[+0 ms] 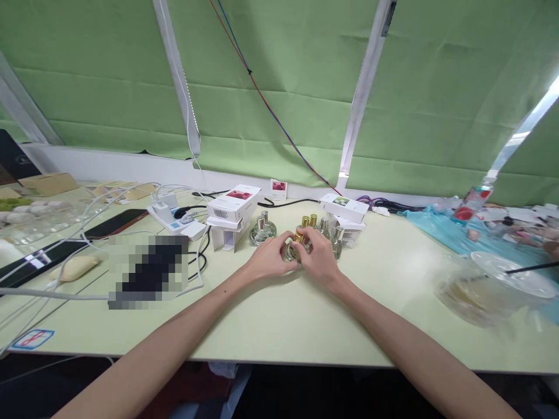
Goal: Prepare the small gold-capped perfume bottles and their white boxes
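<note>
At the middle of the table, a small glass perfume bottle (pixel 292 252) with a gold cap sits between my two hands. My left hand (pixel 271 257) curls its thumb and fingers around the bottle's left side. From the right, my right hand (pixel 319 256) closes on the same bottle, its fingers by the gold cap. Just behind stand more bottles with gold caps (pixel 310 220) and silver caps (pixel 324 224), partly hidden by my right hand. Left of my hands is a pair of silver-capped glass bottles (pixel 262 228).
White boxes (pixel 238 201) are stacked behind on the left, others (pixel 345 206) on the right. A power strip (pixel 177 216), cables and phones (pixel 117 223) crowd the left side. At right are a clear lidded cup (pixel 484 291) with a black straw and a blue plastic sheet (pixel 441 228).
</note>
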Action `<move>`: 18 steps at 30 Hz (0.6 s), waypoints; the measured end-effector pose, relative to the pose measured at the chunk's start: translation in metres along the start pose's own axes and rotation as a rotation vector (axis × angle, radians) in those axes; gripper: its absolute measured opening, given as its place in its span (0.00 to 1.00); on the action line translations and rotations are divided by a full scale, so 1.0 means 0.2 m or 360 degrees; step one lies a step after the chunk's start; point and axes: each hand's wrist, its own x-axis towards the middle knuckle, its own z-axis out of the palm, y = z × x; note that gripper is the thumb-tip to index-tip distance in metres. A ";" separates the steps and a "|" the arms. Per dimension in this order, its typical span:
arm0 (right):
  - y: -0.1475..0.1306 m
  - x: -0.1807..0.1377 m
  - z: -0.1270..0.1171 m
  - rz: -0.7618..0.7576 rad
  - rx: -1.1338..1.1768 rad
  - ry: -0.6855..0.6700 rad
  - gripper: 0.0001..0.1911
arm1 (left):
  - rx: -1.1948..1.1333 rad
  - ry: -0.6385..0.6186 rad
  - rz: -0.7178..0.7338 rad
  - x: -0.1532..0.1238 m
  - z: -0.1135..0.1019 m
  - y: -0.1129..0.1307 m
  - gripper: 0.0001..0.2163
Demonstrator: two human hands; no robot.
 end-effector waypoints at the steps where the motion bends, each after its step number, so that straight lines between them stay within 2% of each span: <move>1: 0.00 0.00 0.00 -0.0002 -0.0005 0.0004 0.10 | 0.0028 0.0020 -0.0010 0.00 0.00 0.00 0.20; 8: -0.02 0.00 -0.01 -0.0005 -0.0012 0.0033 0.09 | 0.0120 0.0155 0.0023 0.00 0.01 0.01 0.16; 18: -0.02 0.00 0.00 -0.0020 -0.0006 0.0016 0.08 | 0.0132 0.0205 0.0074 0.02 0.03 -0.01 0.14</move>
